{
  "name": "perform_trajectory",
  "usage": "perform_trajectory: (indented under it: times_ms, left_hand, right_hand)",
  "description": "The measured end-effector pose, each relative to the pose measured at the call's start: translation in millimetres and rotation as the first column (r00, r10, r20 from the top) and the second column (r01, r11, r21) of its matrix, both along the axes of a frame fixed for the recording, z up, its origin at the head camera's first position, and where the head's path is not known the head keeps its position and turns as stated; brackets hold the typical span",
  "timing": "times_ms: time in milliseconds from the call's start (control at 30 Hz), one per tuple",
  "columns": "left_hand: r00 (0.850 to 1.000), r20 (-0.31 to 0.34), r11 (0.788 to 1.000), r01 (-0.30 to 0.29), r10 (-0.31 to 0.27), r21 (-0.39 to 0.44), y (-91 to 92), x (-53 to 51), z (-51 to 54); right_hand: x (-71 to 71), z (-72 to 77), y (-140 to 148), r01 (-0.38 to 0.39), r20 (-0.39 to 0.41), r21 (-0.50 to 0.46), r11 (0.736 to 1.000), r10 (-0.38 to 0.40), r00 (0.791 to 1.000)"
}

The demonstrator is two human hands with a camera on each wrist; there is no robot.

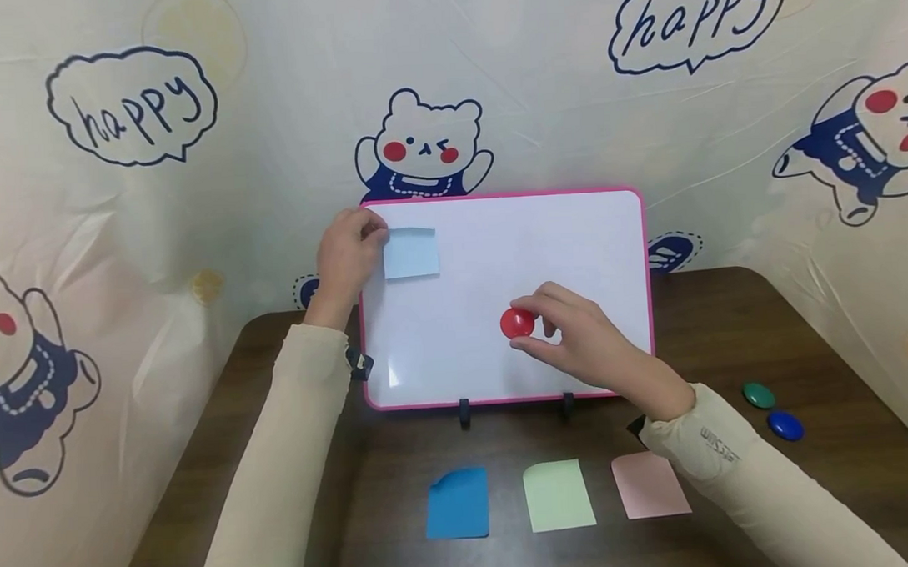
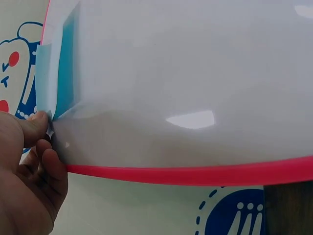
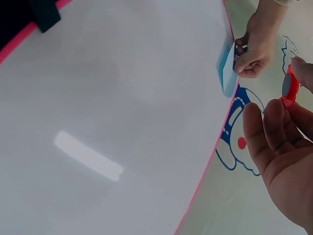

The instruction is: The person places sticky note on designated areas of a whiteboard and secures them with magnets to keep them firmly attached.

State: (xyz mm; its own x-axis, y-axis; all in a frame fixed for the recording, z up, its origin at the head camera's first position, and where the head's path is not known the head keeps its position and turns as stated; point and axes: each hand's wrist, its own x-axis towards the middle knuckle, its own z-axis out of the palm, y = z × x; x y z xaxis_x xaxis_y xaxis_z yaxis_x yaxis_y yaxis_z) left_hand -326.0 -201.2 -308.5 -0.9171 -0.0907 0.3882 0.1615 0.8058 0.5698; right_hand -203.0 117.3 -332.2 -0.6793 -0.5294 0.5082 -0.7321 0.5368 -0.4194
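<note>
A light blue sticky note [image 1: 411, 253] is at the upper left of a pink-framed whiteboard [image 1: 471, 333]. My left hand [image 1: 350, 252] pinches the note's left edge between thumb and finger; the left wrist view shows the note [image 2: 66, 68] standing out from the board at an angle. In front of the board's lower right middle, my right hand [image 1: 576, 333] pinches a round red magnet [image 1: 517, 323] by its rim with thumb and forefinger. A grey disc shows on the back of the magnet [image 3: 287, 85] in the right wrist view, and its other fingers are spread loosely.
On the brown table [image 1: 386, 494] lie a blue note [image 1: 457, 504], a pale green note [image 1: 559, 497] and a pink note [image 1: 651, 487]. A green magnet [image 1: 759, 395] and a blue magnet [image 1: 785, 425] lie at the right. Black stand feet [image 1: 464, 413] hold the board's lower edge.
</note>
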Motion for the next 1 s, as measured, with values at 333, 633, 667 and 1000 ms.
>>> perform_trajectory:
  times_ms: [333,633,667,1000]
  left_hand:
    - [1.0,0.012,1.0,-0.004,0.004,0.022,0.7,0.9,-1.5]
    - [1.0,0.01,0.999,-0.028,0.028,0.032,3.2,-0.4,-4.4]
    - [0.999,0.013,0.998,-0.039,0.038,0.044,3.8,-0.1,-4.7]
    - [0.988,0.019,0.972,-0.153,0.152,0.178,4.0,5.6,-5.2]
  right_hand:
    - [-17.9,14.5,-26,-0.019,-0.019,-0.007,1.0,0.019,1.0]
    - [-32.6,27.3,-43,-0.033,-0.047,-0.016,0.999,0.032,0.998]
    - [-33.9,28.8,-44,-0.033,-0.041,-0.014,0.999,0.032,0.999]
    - [-53.3,41.9,-56,0.019,0.003,-0.016,1.0,-0.019,1.0]
